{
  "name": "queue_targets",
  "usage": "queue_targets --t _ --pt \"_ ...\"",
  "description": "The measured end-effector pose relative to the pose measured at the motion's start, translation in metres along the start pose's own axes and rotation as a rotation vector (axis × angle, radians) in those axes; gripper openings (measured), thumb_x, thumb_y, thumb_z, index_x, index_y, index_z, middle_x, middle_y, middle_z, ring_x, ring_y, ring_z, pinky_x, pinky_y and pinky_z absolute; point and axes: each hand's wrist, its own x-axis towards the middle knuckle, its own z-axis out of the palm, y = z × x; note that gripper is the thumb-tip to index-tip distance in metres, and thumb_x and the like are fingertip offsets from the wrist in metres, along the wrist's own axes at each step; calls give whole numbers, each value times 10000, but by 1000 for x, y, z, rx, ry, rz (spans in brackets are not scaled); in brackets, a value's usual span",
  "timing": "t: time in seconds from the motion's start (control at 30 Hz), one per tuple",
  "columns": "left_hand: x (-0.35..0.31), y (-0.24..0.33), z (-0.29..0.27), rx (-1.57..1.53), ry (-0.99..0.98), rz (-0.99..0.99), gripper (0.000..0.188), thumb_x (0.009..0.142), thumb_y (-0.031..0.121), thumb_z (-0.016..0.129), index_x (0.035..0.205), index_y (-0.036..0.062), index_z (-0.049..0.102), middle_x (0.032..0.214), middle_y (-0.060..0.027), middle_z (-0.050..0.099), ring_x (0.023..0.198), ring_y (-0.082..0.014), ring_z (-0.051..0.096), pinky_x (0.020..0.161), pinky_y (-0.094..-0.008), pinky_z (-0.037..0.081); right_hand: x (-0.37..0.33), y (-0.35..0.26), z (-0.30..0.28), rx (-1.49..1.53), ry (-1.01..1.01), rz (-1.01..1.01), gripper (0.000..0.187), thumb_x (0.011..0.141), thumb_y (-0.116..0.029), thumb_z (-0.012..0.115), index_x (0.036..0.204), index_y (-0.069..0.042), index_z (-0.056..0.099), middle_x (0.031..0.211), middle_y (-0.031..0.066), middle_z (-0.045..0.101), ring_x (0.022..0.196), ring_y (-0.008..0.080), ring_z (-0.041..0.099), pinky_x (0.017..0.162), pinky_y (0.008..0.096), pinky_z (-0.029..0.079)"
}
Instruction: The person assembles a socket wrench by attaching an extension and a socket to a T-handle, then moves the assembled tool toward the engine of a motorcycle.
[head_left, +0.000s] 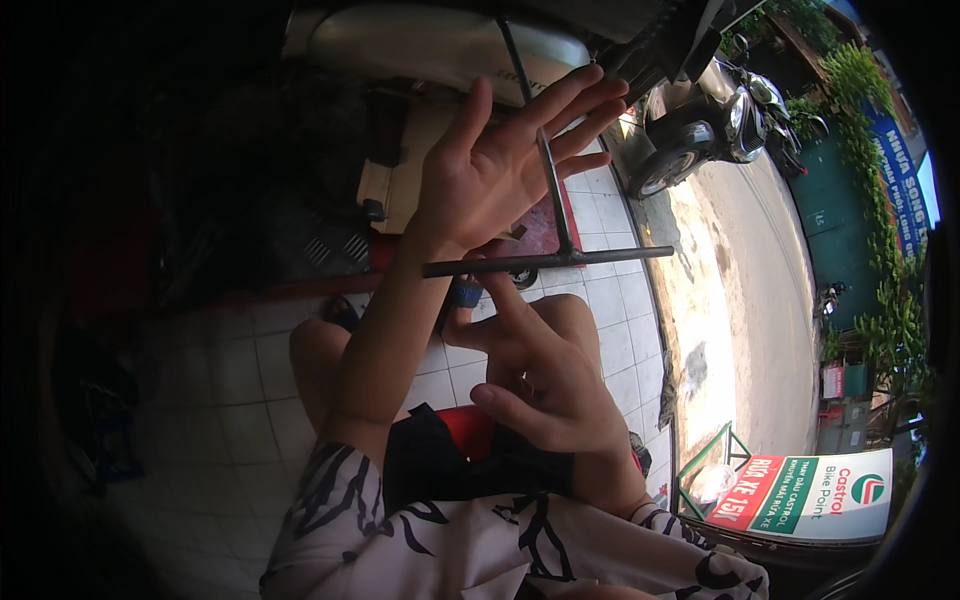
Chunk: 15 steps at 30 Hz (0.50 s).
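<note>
A dark metal T-handle wrench (pixel 556 190) is in front of me, its long shaft running up toward the pale motorbike part (pixel 450 45) at the top. My left hand (pixel 500 165) is open, palm up and fingers spread, with the shaft crossing in front of the fingers. Below the crossbar is my right hand (pixel 550 365), thumb apart and fingers loosely stretched and bent. Its forefinger reaches up to the left half of the crossbar; whether it presses on it, I cannot tell. Neither hand is wrapped round the tool. The shaft's far end is hard to make out.
A red platform (pixel 545 225) and a beige panel (pixel 405 165) lie beyond my hands. White floor tiles (pixel 430 390) surround my bent knees. On the right, a parked motorbike (pixel 675 160) stands beside the road, and a signboard (pixel 800 495) is nearer. The left side is very dark.
</note>
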Motion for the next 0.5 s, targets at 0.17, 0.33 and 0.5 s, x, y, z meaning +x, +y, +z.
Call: queue_targets --t 0.17,0.33,0.5 --pt "-1 0 1 9 -3 -2 939 967 728 149 1593 29 131 1648 -197 168 1540 -305 141 1199 -498 207 3 4 -2 189 250 -12 963 867 -43 633 1578 26 -12 596 48 574 500 147 563 583 226 442" --pt "0 -3 -2 -20 -17 10 936 966 729 151 1596 37 125 1650 -203 151 1539 -313 141 1202 -509 196 -4 -4 -1 412 513 185 936 922 -113 578 1572 19 -83 807 179 698 767 217 705 768 272 509" --pt "-2 2 -2 -2 -8 28 921 968 726 155 1600 57 126 1651 -203 149 1538 -324 139 1202 -514 192 -16 35 2 59 294 122 755 926 -94 596 1540 86 196 745 138 686 629 165 645 687 276 489"
